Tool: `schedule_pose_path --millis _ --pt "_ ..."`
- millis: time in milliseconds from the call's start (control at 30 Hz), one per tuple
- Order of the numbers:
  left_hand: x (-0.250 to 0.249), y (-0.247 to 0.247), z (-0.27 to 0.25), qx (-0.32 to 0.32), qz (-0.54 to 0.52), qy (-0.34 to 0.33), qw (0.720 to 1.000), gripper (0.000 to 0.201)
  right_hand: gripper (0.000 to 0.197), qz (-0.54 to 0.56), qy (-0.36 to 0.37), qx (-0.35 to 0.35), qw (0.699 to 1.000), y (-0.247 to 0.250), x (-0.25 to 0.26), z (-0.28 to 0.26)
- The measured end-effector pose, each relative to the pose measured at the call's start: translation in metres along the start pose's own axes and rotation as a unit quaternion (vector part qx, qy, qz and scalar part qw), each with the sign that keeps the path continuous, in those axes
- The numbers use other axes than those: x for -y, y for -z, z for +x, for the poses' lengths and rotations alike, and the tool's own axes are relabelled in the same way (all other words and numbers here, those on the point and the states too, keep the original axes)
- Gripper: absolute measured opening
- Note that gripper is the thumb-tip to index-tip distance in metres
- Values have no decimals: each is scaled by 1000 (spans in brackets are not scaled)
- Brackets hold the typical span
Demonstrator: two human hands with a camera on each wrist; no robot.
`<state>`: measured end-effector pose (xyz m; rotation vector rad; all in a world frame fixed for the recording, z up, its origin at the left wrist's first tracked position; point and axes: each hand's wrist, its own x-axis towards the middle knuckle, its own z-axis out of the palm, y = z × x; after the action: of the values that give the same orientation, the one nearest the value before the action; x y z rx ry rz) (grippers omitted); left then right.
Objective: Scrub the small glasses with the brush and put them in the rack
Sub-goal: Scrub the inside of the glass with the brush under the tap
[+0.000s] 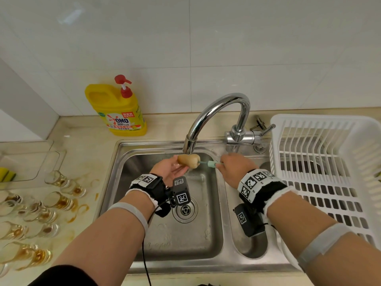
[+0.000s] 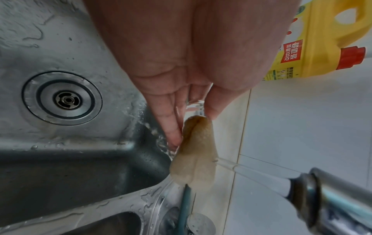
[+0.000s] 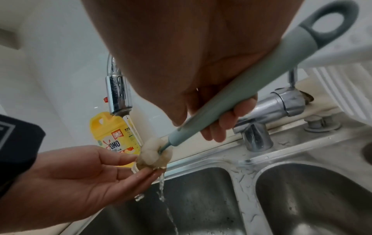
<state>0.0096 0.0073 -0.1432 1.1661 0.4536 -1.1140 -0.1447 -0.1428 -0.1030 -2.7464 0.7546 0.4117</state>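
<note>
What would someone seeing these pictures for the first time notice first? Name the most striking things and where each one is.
At centre, under the running tap, the left hand holds a small glass while the right hand works a green-handled sponge brush into it over the sink. A bright yellow detergent bottle stands behind on the counter, stained glasses crowd the left, and a white rack sits on the right.
</note>
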Motion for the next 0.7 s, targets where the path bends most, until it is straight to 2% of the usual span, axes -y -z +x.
schedule_pose_path --millis 67,133,233,300,433,600,700 --pt "0 -2 -2 8 11 -3 1000 34 32 -2 -10 18 1000 -5 -2 2" --pt "0 -3 -4 9 23 -6 1000 31 25 10 -7 21 1000 -3 -6 -1" --pt "-1 -3 -5 -5 11 -16 1000 22 12 5 8 -16 1000 6 -16 -8" --pt "-1 0 -4 -16 8 -14 1000 29 13 -1 15 -37 999 10 -21 -12" --pt "3 3 -2 -14 32 -9 999 40 12 -8 25 -29 999 15 -17 -14" --pt "10 0 -2 -11 45 -17 999 43 9 -36 34 5 999 17 -2 -9" --pt "13 0 0 5 65 -15 998 41 19 -54 41 0 998 13 2 -5"
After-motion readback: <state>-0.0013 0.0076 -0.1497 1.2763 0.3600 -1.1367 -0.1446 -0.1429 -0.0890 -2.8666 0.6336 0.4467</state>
